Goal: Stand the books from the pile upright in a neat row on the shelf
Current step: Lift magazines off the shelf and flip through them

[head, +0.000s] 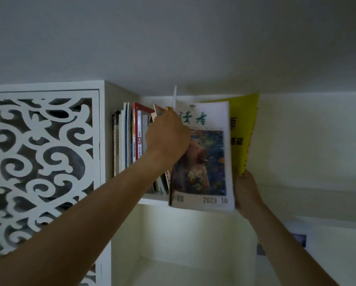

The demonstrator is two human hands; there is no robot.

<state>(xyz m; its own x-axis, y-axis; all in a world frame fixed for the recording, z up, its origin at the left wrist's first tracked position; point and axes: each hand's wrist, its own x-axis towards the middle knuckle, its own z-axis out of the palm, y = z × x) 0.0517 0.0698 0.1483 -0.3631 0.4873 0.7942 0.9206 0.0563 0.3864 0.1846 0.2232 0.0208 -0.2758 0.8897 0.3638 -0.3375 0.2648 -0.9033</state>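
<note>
The left hand (pixel 167 134) reaches up into the top shelf compartment, fingers curled over the upper edges of the leaning books beside the magazine (pixel 204 155); its fingertips are buried among the covers, so just what they pinch cannot be told. The right hand (pixel 247 193) is lower and to the right, apart from the left, propping the bottom right corner of the magazine and the lower edge of a yellow book (pixel 244 129) behind it; only the back of this hand shows, its grip hidden by the covers. The magazine faces the camera, tilted, with a painted picture and "2023·10" printed at its foot, and its lower edge hangs over the front lip of the shelf (pixel 150 200). Most of the yellow book is covered by the magazine. Left of the hands a row of books (pixel 127 139) stands upright against the compartment's left wall, spines partly masked by the left forearm. Below is another white compartment, its contents out of sight. A white fretwork panel (pixel 42 162) with scroll cut-outs fills the left side. The room is dim, a pale ceiling close above.
</note>
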